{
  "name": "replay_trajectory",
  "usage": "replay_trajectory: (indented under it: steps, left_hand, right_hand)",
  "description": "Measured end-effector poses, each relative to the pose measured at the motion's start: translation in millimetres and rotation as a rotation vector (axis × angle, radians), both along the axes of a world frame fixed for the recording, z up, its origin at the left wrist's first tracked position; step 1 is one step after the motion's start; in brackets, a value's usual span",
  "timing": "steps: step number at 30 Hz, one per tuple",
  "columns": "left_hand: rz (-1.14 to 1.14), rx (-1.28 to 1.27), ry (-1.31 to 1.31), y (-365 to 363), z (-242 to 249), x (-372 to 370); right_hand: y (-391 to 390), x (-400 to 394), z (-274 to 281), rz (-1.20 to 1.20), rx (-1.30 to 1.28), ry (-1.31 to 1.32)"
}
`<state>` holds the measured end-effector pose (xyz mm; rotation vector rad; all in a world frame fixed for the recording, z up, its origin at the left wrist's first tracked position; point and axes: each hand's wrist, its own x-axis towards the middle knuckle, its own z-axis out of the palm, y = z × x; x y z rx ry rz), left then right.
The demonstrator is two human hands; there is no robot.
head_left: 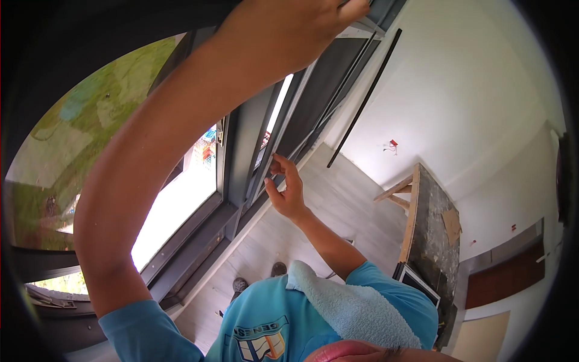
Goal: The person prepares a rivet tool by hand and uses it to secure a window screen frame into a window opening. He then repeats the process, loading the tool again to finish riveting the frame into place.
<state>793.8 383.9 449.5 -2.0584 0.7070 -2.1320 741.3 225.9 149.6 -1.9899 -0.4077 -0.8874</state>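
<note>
My left hand is raised at the top edge of the view, close to the upper end of the dark grey window frame. Its fingers are mostly cut off, so their grip cannot be made out. Lower down, my right hand has thumb and fingers curved apart. Its fingertips rest at or very near the edge of a sliding panel with dark mesh; contact is hard to judge. My left forearm crosses in front of part of the window.
An open casement with glass stands at left. A long black strip leans on the white wall, near red-capped wires. At right is a worn wooden workbench. A light towel hangs over my shoulder.
</note>
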Motion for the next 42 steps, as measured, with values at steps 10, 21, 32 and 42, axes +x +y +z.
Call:
replay_trajectory:
  steps: [10, 21, 32, 42]
  left_hand:
    - [-0.016, -0.027, 0.098, -3, 3, -9]
    - [-0.086, 0.053, 0.179, -3, -2, -2]
    - [-1.312, 0.206, 1.710, -83, -412, -41]
    - [-1.230, 1.217, 2.373, -231, -531, -386]
  right_hand:
    - [-3, -10, -3, 0.022, 0.046, 0.104]
    - [-34, -83, -65, 0.206, 0.090, 0.394]
    - [-104, -428, -229, -0.393, 0.518, 1.018]
    - [-156, -705, -247, -2.508, 0.765, 0.837]
